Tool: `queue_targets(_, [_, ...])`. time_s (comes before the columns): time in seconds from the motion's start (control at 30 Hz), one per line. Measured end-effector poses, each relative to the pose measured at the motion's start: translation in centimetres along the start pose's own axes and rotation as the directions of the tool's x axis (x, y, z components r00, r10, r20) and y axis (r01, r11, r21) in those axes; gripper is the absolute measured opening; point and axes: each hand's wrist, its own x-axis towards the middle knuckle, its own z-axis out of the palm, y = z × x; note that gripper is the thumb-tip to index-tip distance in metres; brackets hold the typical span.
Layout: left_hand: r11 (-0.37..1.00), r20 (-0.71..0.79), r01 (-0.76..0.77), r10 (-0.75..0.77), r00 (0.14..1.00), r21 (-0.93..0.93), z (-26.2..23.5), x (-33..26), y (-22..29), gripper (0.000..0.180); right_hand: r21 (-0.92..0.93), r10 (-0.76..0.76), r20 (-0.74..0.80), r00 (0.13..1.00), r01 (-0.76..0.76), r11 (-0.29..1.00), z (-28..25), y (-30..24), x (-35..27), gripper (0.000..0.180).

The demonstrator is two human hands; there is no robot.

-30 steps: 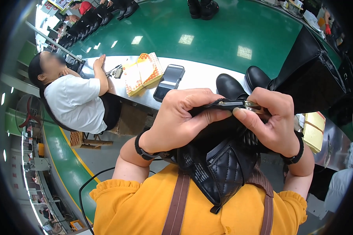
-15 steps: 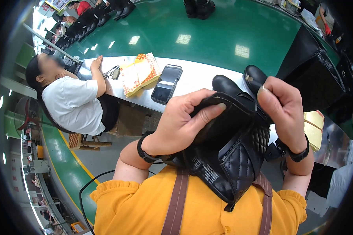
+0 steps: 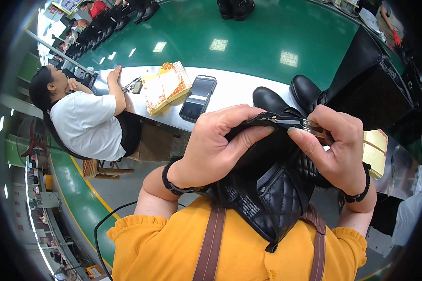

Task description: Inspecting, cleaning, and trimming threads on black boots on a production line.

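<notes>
A black boot with a quilted side panel (image 3: 286, 196) rests against my front, its open shaft toward me. My left hand (image 3: 220, 145) is closed on the shaft's top edge, thumb on the inner side and fingers behind. In my right hand (image 3: 337, 145) is a small knife (image 3: 308, 125) with a slim dark blade, a riveted silver joint and a brown handle. Its blade lies along the boot's edge, close to my left thumb. Beyond my hands a rounded black toe (image 3: 269, 99) shows; my hands hide how it joins the boot.
A second tall black boot (image 3: 361, 77) lies at the right. The metal table (image 3: 234, 86) bears a phone (image 3: 199, 96) and a tied stack of yellow paper (image 3: 169, 89); another stack (image 3: 375, 150) is at right. A person in white (image 3: 86, 117) sits left of the green surface (image 3: 253, 47).
The knife now shows between my right fingers and has come against the shaft's edge. My right hand has turned and moved slightly lower. My left hand keeps its grip.
</notes>
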Motion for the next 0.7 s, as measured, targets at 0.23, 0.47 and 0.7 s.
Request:
queue_targets(0.23, [0.999, 0.041, 0.025, -0.026, 0.999, 0.02, -0.3, 0.1, 0.3, 0.016, 0.007, -0.019, 0.039, 0.999, 0.019, 1.0, -0.1, 0.1, 0.2, 0.036])
queue_targets(0.47, [0.995, 0.081, 0.039, -0.031, 0.996, -0.089, 0.1, 0.0, -0.3, 0.013, 0.221, 0.011, 0.103, 0.995, -0.034, 0.975, 0.3, 0.2, 0.1, 0.031])
queue_targets(0.7, [0.986, 0.063, 0.111, -0.104, 0.993, -0.127, -0.1, 0.5, 0.2, 0.017, 0.128, -0.011, 0.03, 0.999, 0.007, 0.992, 0.0, 0.2, 0.0, 0.033])
